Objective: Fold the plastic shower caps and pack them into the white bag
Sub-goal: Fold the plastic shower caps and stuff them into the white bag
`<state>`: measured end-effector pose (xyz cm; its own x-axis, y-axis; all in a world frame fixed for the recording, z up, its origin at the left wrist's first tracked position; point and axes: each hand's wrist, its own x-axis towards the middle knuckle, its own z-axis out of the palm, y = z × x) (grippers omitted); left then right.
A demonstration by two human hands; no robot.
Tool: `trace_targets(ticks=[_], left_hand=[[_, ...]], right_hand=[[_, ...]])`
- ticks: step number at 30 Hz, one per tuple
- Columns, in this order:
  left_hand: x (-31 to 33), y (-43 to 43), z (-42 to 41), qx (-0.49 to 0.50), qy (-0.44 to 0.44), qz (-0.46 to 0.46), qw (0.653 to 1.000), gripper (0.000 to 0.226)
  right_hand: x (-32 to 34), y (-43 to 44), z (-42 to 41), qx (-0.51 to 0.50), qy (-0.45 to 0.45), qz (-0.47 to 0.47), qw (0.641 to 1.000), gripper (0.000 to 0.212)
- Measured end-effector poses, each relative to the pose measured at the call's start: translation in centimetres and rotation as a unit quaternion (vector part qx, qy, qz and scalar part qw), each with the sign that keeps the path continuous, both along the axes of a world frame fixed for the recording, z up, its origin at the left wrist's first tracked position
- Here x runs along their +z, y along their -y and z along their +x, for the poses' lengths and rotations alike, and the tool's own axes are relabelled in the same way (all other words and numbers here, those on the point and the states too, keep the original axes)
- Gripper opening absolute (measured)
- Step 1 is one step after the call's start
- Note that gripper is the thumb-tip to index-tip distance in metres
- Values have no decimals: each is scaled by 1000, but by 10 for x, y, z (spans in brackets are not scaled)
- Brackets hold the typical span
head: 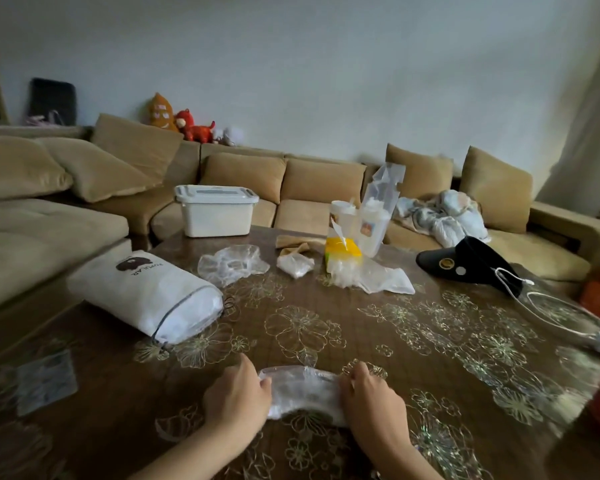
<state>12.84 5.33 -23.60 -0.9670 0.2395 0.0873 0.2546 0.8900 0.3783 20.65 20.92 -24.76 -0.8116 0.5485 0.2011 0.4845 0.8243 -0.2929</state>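
In the head view, a clear plastic shower cap (pixel 303 393), flattened into a short band, is lying on the brown surface with a gold flower pattern (pixel 361 334) close to its near edge. The left hand (pixel 238 398) is gripping the band's left end with its fingers curled over it, and the right hand (pixel 373 398) is gripping the right end the same way, so the cap is stretching between the two hands.

The white fabric bag with a dark bear print (pixel 146 292) is lying on its side towards the left edge of the surface, its open mouth facing the near side and white contents showing inside.

Beyond it, near the middle of the surface, a second crumpled clear shower cap (pixel 231 263) is lying loose, and just to its right a small folded clear plastic bundle (pixel 295 265) is sitting apart from it. A yellow and clear plastic packet (pixel 343 252) is standing further right, with a limp clear plastic bag (pixel 378 278) spreading out from its base.

A white lidded plastic box (pixel 217 213) is sitting at the far edge. A black sun visor (pixel 468 261) is lying towards the right edge, with a white cable (pixel 561 313) looping beside it. A tan sofa (pixel 309 188) is running behind the surface.
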Motion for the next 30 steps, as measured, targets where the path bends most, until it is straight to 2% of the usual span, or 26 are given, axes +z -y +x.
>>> trace_targets(ticks=[3, 5, 6, 7, 9, 11, 12, 13, 15, 17, 18, 20, 22, 23, 24, 27, 28, 30], left_hand=[[-2, 1, -2, -22, -47, 6, 999, 22], [1, 4, -7, -13, 8, 61, 998, 21], [3, 7, -12, -1, 57, 120, 991, 23], [7, 11, -16, 8, 122, 202, 972, 22], [22, 21, -20, 3, 264, 348, 899, 22], [43, 34, -24, -21, 347, 428, 834, 25], [54, 41, -27, -39, 358, 438, 824, 25], [66, 49, -29, -63, 355, 426, 830, 24], [86, 62, -32, -113, 340, 376, 854, 23], [100, 71, -36, -160, 340, 326, 868, 30], [105, 72, -36, -183, 351, 306, 866, 35], [111, 71, -36, -218, 372, 278, 859, 39], [115, 72, -40, -224, 363, 282, 859, 32], [116, 73, -41, -221, 350, 283, 865, 28], [118, 73, -44, -223, 332, 276, 874, 26], [126, 72, -54, -218, 298, 278, 887, 22], [129, 72, -58, -209, 292, 295, 885, 20], [127, 74, -69, -174, 267, 339, 885, 15]], right_hand=[[2, -6, -1, 12, -15, 36, 999, 17], [4, -11, 3, 18, -17, 44, 999, 19], [3, -12, 6, 23, -17, 38, 999, 19], [2, -14, 7, 30, -12, 24, 999, 19], [6, -17, 10, 37, -11, -54, 998, 15], [23, -22, 7, 55, -43, -154, 986, 13], [38, -23, 5, 74, -58, -196, 976, 20], [56, -21, 5, 104, -74, -245, 961, 29], [91, -8, 7, 180, -100, -372, 905, 51], [114, 11, 8, 250, -70, -450, 855, 72], [119, 20, 5, 267, -35, -465, 843, 79], [117, 36, -3, 279, 28, -510, 814, 74], [106, 52, -9, 294, 80, -569, 763, 44], [98, 57, -10, 294, 92, -570, 761, 28], [91, 57, -9, 292, 92, -549, 778, 19], [78, 38, 0, 296, 104, -466, 827, 4], [77, 30, 3, 296, 122, -459, 829, 6], [78, 13, 6, 254, 102, -526, 805, 8]])
